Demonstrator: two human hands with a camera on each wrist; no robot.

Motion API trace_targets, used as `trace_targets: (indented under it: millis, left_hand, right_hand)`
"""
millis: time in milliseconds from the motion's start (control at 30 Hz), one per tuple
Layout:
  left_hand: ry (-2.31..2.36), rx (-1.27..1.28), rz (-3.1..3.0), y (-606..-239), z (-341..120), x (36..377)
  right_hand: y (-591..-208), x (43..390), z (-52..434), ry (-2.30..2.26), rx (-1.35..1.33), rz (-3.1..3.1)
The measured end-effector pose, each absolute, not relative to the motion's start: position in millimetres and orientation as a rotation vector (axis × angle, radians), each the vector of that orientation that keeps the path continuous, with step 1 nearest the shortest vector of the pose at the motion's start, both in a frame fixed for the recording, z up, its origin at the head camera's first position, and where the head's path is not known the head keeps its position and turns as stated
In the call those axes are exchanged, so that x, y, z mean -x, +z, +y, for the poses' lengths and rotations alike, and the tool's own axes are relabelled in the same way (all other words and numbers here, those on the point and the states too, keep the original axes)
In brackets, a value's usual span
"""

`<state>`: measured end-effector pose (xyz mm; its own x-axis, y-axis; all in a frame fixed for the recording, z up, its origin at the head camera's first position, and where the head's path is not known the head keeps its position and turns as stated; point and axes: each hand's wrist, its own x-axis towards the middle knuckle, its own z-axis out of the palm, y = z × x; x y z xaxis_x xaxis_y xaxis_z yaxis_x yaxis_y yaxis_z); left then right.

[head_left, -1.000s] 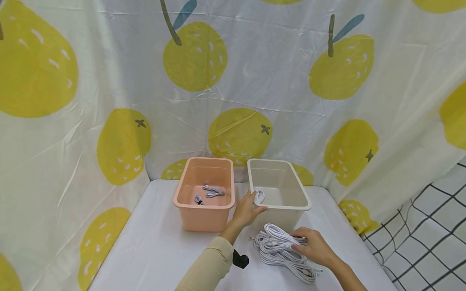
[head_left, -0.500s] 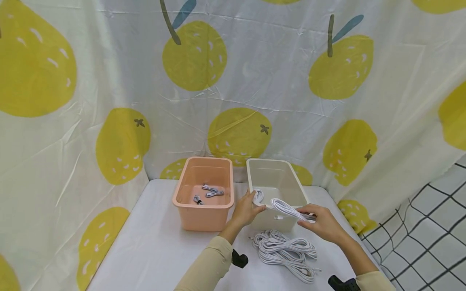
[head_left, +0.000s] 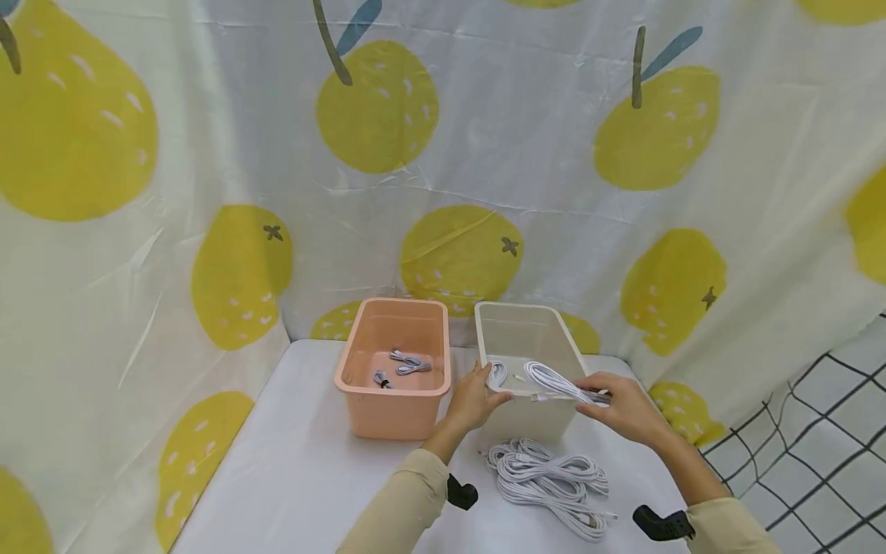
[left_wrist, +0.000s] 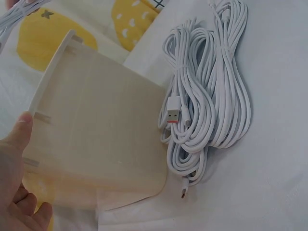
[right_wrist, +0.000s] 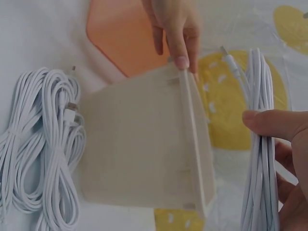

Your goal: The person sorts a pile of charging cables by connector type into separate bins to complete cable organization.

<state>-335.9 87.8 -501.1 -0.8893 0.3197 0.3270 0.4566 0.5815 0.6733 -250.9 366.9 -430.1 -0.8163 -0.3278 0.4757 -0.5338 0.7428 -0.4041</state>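
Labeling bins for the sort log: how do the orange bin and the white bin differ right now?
The orange bin stands left of the white bin. The orange bin holds small grey cable bundles; the white bin holds a white coil at its near left corner. Nobody touches the orange bin, while the left hand grips the white bin's near rim and the right hand holds a white cable bundle over it. Both are open, rectangular and similar in size.

Cable pile (head_left: pixel 547 485) before white bin (head_left: pixel 554 419)
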Motion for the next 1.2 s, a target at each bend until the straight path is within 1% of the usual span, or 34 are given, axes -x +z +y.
trace_targets:
  millis: [500, 833, 1200]
  left_hand:
    - [-1.224, 0.638, -2.634, -503.3, 86.1, 335.0]
    - [-1.187, 0.654, -2.635, -500.5, 89.5, 337.9]
    - [-1.221, 0.655, -2.623, -502.6, 90.1, 338.4]
  right_hand:
    - [-415.3, 271.8, 369.4, 0.802, -0.641, -2.584]
    - [-408.0, 281.1, 370.0, 0.708, -0.631, -2.594]
    - [-410.1, 296.9, 363.7, 0.71, -0.557, -2.655]
